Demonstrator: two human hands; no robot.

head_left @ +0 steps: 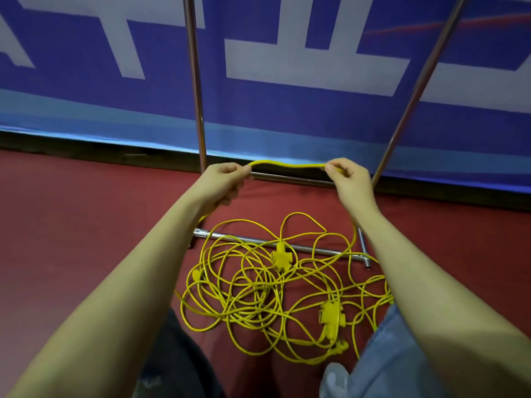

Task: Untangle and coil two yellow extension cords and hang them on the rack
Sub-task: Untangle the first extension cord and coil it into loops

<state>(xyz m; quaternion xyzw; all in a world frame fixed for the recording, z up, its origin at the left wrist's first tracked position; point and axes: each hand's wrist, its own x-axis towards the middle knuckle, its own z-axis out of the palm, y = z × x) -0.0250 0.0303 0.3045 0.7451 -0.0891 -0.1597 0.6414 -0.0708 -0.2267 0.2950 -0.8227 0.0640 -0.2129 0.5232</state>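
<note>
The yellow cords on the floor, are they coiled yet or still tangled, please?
Still tangled: the yellow cords sprawl in overlapping loops on the floor.

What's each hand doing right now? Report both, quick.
Left hand: closed, pinching the yellow cord.
Right hand: closed, pinching the same raised stretch at its other end.

Tangled yellow cords on floor, one strand raised (slightly bowed)
</note>
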